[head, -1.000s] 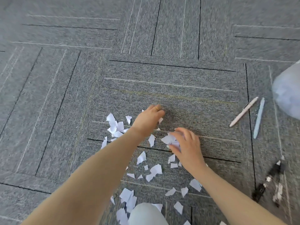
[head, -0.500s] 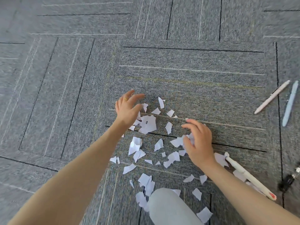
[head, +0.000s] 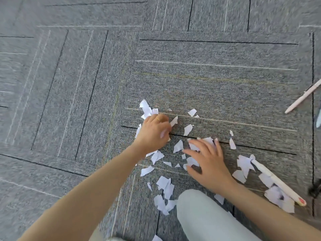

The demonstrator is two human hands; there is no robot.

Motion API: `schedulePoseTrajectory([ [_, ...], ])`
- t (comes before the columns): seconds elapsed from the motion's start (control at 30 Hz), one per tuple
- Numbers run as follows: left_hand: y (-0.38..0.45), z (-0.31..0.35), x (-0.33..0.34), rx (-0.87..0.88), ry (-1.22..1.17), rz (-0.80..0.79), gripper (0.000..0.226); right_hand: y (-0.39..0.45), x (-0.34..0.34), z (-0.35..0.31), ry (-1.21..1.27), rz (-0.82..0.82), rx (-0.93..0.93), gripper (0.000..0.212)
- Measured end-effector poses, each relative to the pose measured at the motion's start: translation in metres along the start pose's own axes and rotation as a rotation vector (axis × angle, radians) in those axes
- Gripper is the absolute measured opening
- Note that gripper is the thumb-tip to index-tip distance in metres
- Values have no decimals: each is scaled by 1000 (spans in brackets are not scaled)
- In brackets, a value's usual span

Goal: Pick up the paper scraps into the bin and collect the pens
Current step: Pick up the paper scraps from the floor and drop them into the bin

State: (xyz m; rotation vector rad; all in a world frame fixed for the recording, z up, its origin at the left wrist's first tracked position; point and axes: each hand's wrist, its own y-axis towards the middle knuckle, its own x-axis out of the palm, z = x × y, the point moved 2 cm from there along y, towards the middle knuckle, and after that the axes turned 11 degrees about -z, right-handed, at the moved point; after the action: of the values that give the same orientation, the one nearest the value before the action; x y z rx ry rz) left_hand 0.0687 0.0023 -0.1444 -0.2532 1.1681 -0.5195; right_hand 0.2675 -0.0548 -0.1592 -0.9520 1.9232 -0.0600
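Grey carpet floor (head: 225,87) w/ white paper scraps (head: 188,129) strewn mid-floor. Left hand (head: 153,132) curled, pinching scraps. Right hand (head: 206,162) flat, fingers spread over scraps. White pen (head: 276,180) lies right among scraps; pink pen (head: 303,97) far right.

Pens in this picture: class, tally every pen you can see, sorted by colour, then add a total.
Pink pen: 1
Pale blue pen, cut off by the right edge: 1
White pen with a red tip, lying among the paper scraps: 1
Black pen, only partly in view: 1
Total: 4
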Motion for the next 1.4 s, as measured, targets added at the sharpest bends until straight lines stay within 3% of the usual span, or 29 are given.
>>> schedulePoseTrajectory([
  [0.13,19,-24,-22,-307,-232,257,35,-5,-4,14,120,323,344,54],
  [0.23,37,-32,-22,-405,-270,156,48,3,-13,22,149,284,443,64],
  [0.4,-1,-29,5,-339,-244,197,36,32,-22,17,97,187,279,72],
  [0.57,-63,-17,36,-277,-287,117,33,81,-49,20,-15,29,141,82],
  [0.63,-74,-8,45,-259,-286,52,43,80,-49,19,-142,-97,37,86],
  [0.77,-58,7,62,-213,28,-67,77,41,-24,8,-329,-235,-141,83],
  [0.87,-35,16,60,-225,241,31,75,7,6,14,-435,-135,-71,79],
  [1.07,-10,6,36,-127,372,102,51,8,21,10,-332,120,247,88],
  [1.17,-4,5,30,-42,367,93,39,20,21,2,-311,186,173,69],
  [1.3,2,13,18,-40,350,-126,40,31,14,-2,-295,311,42,36],
  [1.4,-3,23,17,-63,342,-145,30,42,5,-2,-306,302,-46,26],
])
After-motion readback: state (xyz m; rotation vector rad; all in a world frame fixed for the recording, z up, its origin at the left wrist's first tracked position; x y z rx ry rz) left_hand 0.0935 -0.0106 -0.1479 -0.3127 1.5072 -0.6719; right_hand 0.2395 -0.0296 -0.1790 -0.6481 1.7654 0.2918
